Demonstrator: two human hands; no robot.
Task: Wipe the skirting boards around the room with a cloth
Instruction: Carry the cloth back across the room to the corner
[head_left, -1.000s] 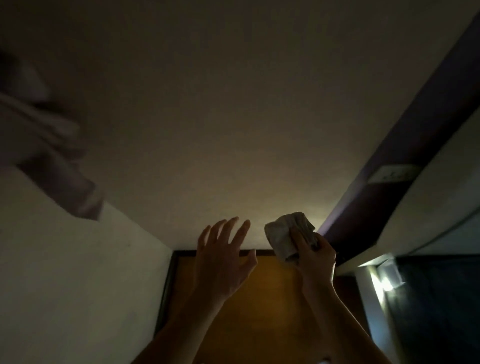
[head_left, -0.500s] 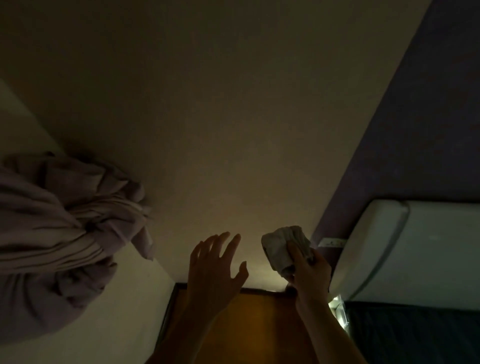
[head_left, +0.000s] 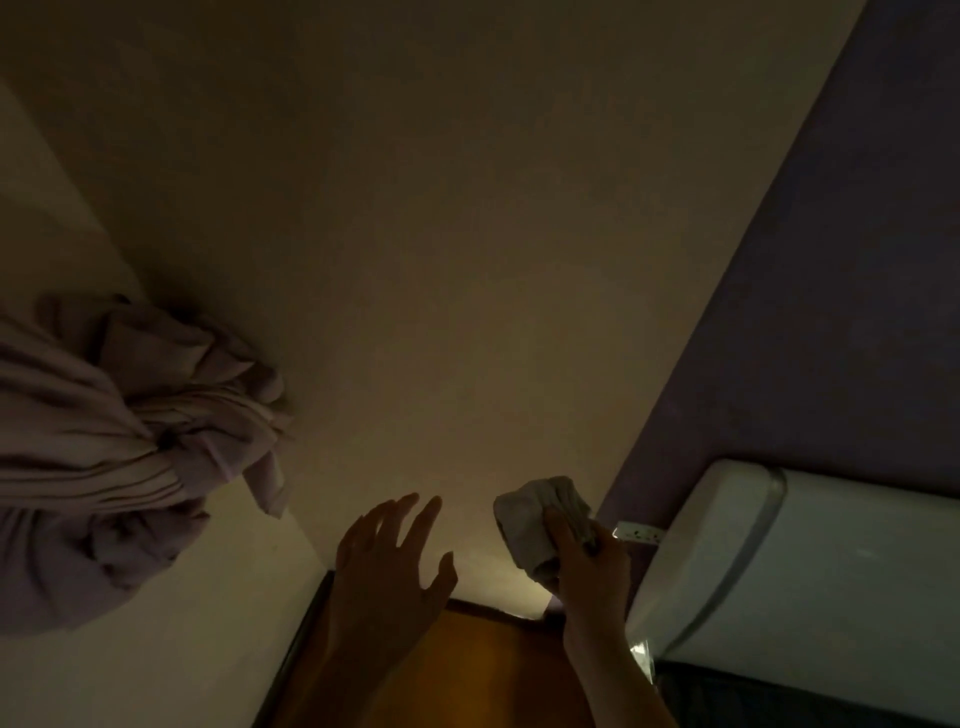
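— How does the right hand (head_left: 589, 569) stand?
— Its grip is clamped on the cloth (head_left: 535, 530). The fingers curl over the near side, and the wad bulges out above and to the left of them.

— And the left hand (head_left: 387, 577)?
— Its grip is apart and holds nothing. The fingers are straight and spread, with the thumb out to the right. I cannot tell whether it touches anything.

— What lies around them?
— It is a dim room. A broad beige surface (head_left: 415, 260) fills most of the view, and a purple wall (head_left: 831, 286) meets it on the right along a slanting edge. Below the hands is a brown wooden panel (head_left: 483, 670) in a dark frame (head_left: 304, 629), with warm light along its upper edge. A rounded white appliance (head_left: 805, 571) sits just beside the right wrist. A small white socket plate (head_left: 639, 534) shows between the appliance and the cloth. On the left, a bundle of pinkish fabric (head_left: 119, 441), knotted in the middle, hangs against a pale wall (head_left: 156, 649).

— Where is the cloth?
— It is in the right hand, near the seam of beige and purple and just left of the socket plate. Whether it touches the surface, I cannot tell.

— Which way does it point?
— It is crumpled, and longer up and down the frame than across. Its long axis runs roughly in line with the forearm, and the free end points away from the wrist.
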